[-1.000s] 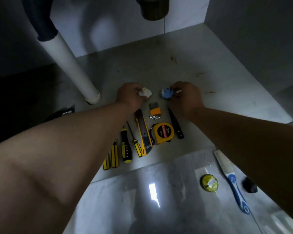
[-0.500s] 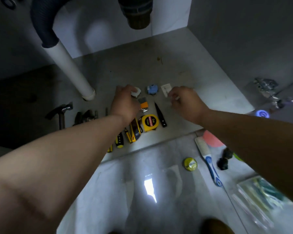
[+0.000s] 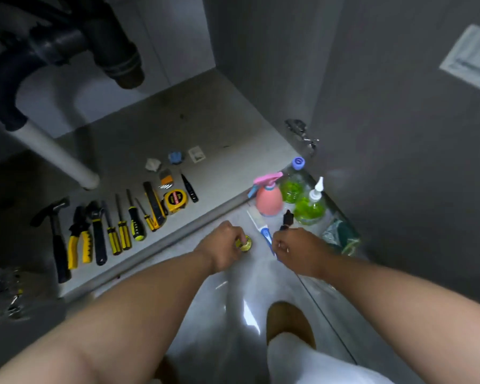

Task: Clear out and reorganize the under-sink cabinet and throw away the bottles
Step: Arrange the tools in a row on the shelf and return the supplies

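The left hand (image 3: 224, 246) pinches a yellow disc (image 3: 245, 244), the right hand (image 3: 297, 250) curls, hold unclear; clear bottles (image 3: 308, 208) contain green liquid.

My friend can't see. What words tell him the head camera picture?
A person's left hand grips a small yellow disc on the floor; the right hand is at a blue brush. Tools lie in a row in the cabinet.

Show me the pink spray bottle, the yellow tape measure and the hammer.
pink spray bottle (image 3: 269, 202): head view, on its round body.
yellow tape measure (image 3: 175, 200): head view, on its round face.
hammer (image 3: 58, 248): head view, on its black handle.
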Motion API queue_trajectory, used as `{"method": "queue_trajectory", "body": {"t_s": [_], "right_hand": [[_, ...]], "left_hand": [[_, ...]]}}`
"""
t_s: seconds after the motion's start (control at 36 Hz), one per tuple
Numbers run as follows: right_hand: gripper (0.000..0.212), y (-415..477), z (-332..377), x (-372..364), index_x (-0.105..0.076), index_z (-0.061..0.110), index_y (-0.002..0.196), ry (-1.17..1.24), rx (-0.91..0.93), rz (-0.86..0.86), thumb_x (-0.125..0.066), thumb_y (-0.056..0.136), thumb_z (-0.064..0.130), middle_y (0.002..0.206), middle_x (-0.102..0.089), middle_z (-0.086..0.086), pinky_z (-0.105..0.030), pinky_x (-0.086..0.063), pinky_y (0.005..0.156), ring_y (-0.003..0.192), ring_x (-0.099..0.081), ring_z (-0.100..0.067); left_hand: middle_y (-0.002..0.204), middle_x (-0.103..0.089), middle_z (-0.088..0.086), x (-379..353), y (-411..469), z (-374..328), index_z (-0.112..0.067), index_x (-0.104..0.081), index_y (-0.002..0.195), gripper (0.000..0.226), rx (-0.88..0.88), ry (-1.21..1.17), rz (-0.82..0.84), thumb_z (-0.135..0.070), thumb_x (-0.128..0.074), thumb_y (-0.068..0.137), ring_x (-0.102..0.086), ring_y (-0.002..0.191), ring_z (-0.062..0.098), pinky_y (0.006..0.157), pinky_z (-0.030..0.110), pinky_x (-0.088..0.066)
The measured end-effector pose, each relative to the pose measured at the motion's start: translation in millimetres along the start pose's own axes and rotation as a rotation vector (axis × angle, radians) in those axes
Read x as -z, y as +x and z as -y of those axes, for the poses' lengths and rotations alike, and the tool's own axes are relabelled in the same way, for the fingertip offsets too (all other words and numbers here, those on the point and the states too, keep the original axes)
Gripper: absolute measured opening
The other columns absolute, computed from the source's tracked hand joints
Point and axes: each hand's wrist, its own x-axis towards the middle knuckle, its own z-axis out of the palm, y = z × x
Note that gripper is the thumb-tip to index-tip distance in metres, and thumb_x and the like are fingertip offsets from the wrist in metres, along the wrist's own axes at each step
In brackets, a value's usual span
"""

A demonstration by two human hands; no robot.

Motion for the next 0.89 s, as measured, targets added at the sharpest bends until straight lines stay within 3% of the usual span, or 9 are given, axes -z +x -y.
{"method": "queue_trajectory", "body": {"t_s": [0.14,0.33,0.47,0.58,0.72,0.89], "right_hand": [[0.016,-29.4,-41.2,-23.4,-0.069,0.011,0.083,0.048,-0.150,-0.069,-0.054,0.088,0.014,0.090,-0.071,-0.010,-0.037,-0.052,0.077,0.088,-0.067,-0.028],[0.011,-10.7,-58.8,-50.9,-0.067,0.010,0.091,0.107,-0.237,-0.079,-0.058,0.087,0.011,0.098,-0.066,-0.011,-0.034,-0.050,0.085,0.096,-0.063,-0.026],[0.019,26.0,-46.8,-75.3,-0.062,0.013,0.106,0.074,-0.260,-0.054,-0.061,0.089,0.022,0.111,-0.057,-0.009,-0.031,-0.047,0.084,0.099,-0.061,-0.026],[0.036,52.1,-40.2,-92.4,-0.050,0.011,0.121,0.023,-0.320,-0.025,-0.060,0.090,0.028,0.124,-0.047,-0.011,-0.039,-0.051,0.089,0.104,-0.061,-0.033],[0.057,79.8,-44.1,-106.1,-0.036,0.005,0.140,-0.080,-0.429,-0.018,-0.058,0.094,0.031,0.137,-0.043,-0.016,-0.043,-0.050,0.088,0.106,-0.063,-0.037],[0.028,95.5,-42.9,-113.6,-0.052,0.007,0.117,-0.139,-0.419,0.012,-0.054,0.093,0.021,0.116,-0.061,-0.017,-0.040,-0.051,0.084,0.101,-0.065,-0.036]], "left_hand": [[0.124,-0.052,0.013,-24.4,12.0,-17.4,-0.016,-0.065,0.117,0.030,0.101,-0.017,0.045,-0.017,-0.066,0.087,-0.060,0.108,0.030,0.097,0.030,-0.046],[0.137,-0.044,0.013,-49.9,32.2,-6.5,-0.023,-0.053,0.140,0.052,0.176,-0.047,0.042,-0.014,-0.061,0.090,-0.050,0.127,0.032,0.108,0.037,-0.044],[0.164,-0.015,0.006,-69.5,42.0,18.9,-0.039,-0.024,0.157,0.081,0.193,-0.051,0.135,-0.012,-0.061,0.090,-0.033,0.146,0.030,0.117,0.036,-0.035],[0.168,-0.004,0.002,-84.7,50.7,32.0,-0.048,-0.011,0.158,0.092,0.183,-0.030,0.161,-0.013,-0.063,0.091,-0.033,0.146,0.032,0.115,0.041,-0.040],[0.164,-0.010,0.002,-97.1,60.4,46.9,-0.049,-0.014,0.156,0.090,0.120,0.170,0.092,-0.008,-0.060,0.090,-0.026,0.143,0.031,0.104,0.047,-0.048],[0.152,-0.022,0.011,-102.1,68.1,51.3,-0.031,-0.033,0.150,0.068,0.059,0.178,-0.026,-0.006,-0.058,0.091,-0.039,0.130,0.032,0.095,0.041,-0.051]]}}
